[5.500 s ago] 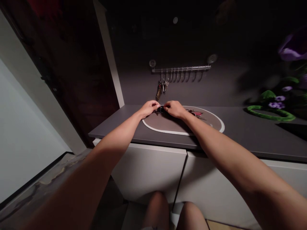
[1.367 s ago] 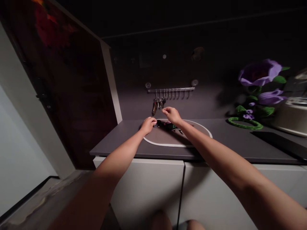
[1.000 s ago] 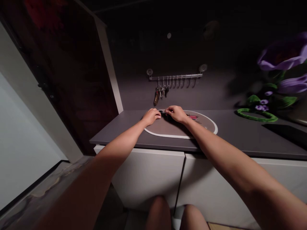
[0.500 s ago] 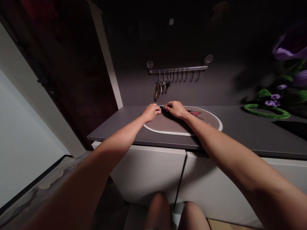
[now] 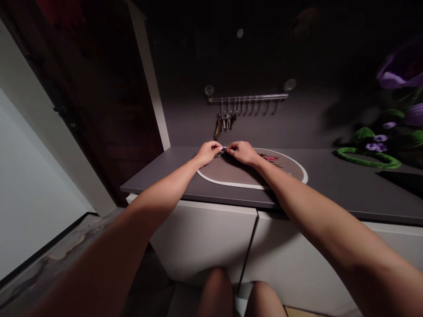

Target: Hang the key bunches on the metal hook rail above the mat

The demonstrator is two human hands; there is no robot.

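Both hands are close together over the back of a brown oval mat [image 5: 238,178] with a white rim. My left hand [image 5: 208,152] pinches a small set of dark and metallic keys [image 5: 220,152]. Just to its right, my right hand [image 5: 242,152] has its thumb and fingers pressed together at the right end of the same small items; what exactly it grips is too small to tell. Right of my right wrist, a red item [image 5: 271,158] and several thin dark pieces lie on the mat.
A clear rail [image 5: 247,97] with hooks is on the dark wall, several keys [image 5: 227,121] hanging at its left end. Purple flowers with a green ring base [image 5: 368,158] stand at the right of the grey counter [image 5: 330,189]. White cabinet doors [image 5: 205,237] are below.
My left hand has turned slightly and its fingers are raised a little, so more of the metallic keys shows between the hands. My right hand has barely moved. The camera view has shifted slightly.
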